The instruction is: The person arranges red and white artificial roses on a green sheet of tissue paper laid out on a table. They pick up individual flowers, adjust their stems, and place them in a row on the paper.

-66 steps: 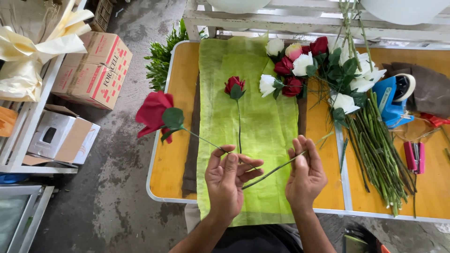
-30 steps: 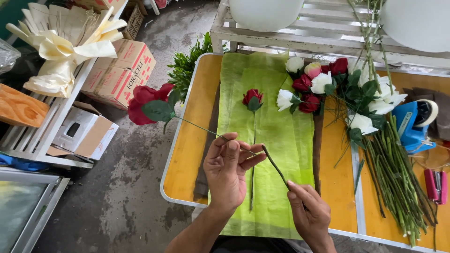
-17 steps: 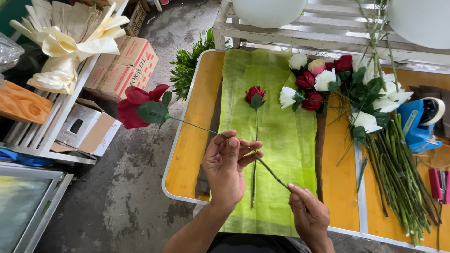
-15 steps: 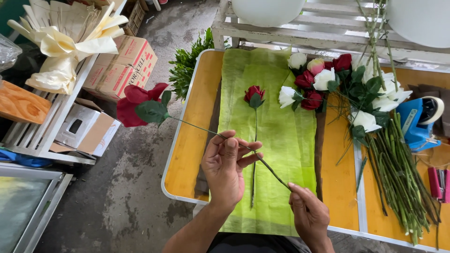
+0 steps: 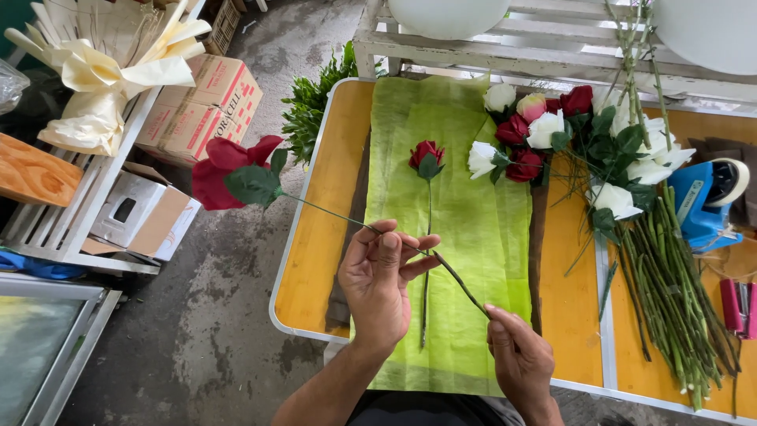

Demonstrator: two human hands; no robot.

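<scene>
At the upper left of the frame a cream paper wrap [image 5: 102, 75] sits on a white rack above some cardboard boxes [image 5: 197, 102]. Just right of them hangs the bloom of the red rose [image 5: 229, 173], now farther out past the orange table's [image 5: 323, 260] left edge than two seconds ago, when it lay close over the table. At centre the left hand [image 5: 382, 284] pinches the stem between thumb and fingers, as it did a second ago. The stem runs down to the lower right, where the right hand [image 5: 520, 363], having slid away from the left along it, pinches the bare end in its fingertips. Under both lies the green wrapping sheet [image 5: 465, 205] with a smaller red rose [image 5: 426, 154] on it. Right of that lie a bunch of red and white roses [image 5: 568, 134], their long stems, and a blue tape dispenser [image 5: 706, 201].
</scene>
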